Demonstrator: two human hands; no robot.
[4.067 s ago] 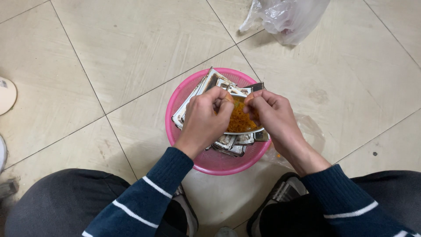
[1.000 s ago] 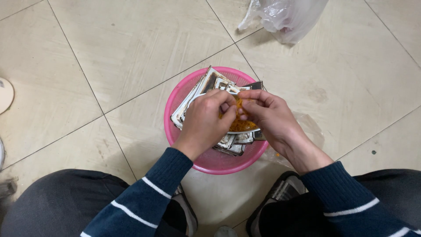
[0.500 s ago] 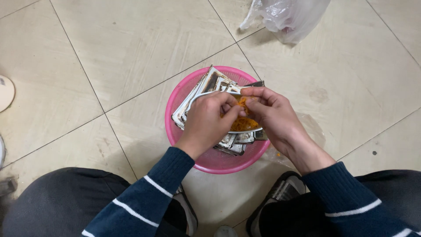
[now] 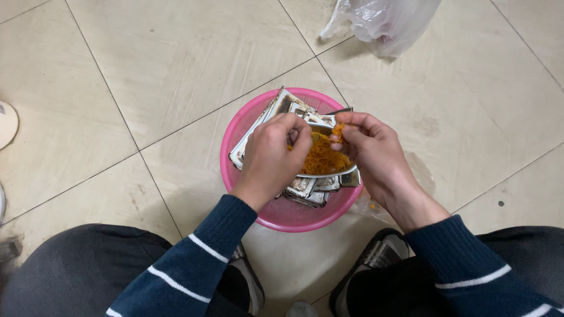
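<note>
A pink plastic basket (image 4: 276, 214) sits on the tiled floor between my feet. It holds several flat silvery trays (image 4: 305, 188) stacked on edge. My left hand (image 4: 273, 155) grips the top tray (image 4: 329, 172) over the basket. That tray carries a heap of orange shredded stuff (image 4: 322, 158). My right hand (image 4: 370, 149) pinches a bit of the orange shreds at the tray's far edge, fingertips close to my left hand's.
A crumpled clear plastic bag (image 4: 385, 20) lies on the floor beyond the basket, upper right. A round pale object (image 4: 7, 123) shows at the left edge. My knees and dark shoes (image 4: 376, 258) frame the bottom.
My right hand's fingers have shifted slightly over the orange shreds, and more of the heap shows between my hands. The basket and bag have not moved.
</note>
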